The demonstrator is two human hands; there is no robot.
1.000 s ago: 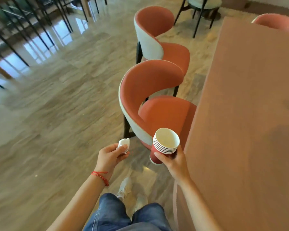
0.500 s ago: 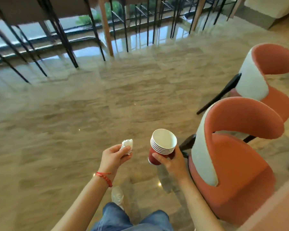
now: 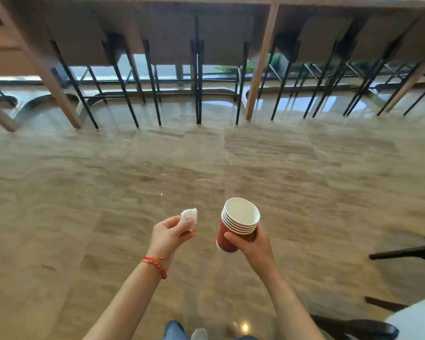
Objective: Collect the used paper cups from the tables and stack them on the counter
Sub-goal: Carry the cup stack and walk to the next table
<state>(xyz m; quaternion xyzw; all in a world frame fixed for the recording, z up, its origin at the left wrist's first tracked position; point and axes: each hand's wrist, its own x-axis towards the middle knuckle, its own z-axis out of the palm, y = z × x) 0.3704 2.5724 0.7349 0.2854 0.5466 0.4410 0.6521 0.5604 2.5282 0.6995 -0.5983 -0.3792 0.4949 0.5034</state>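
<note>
Above tiled floor, right hand (image 3: 254, 244) gripping stacked cups (image 3: 236, 225), left hand (image 3: 168, 233) pinching tissue (image 3: 189, 215)

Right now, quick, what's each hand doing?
Left hand: fingers pinch a crumpled white tissue.
Right hand: fingers curl round a nested stack of red paper cups, held up above the floor.
</note>
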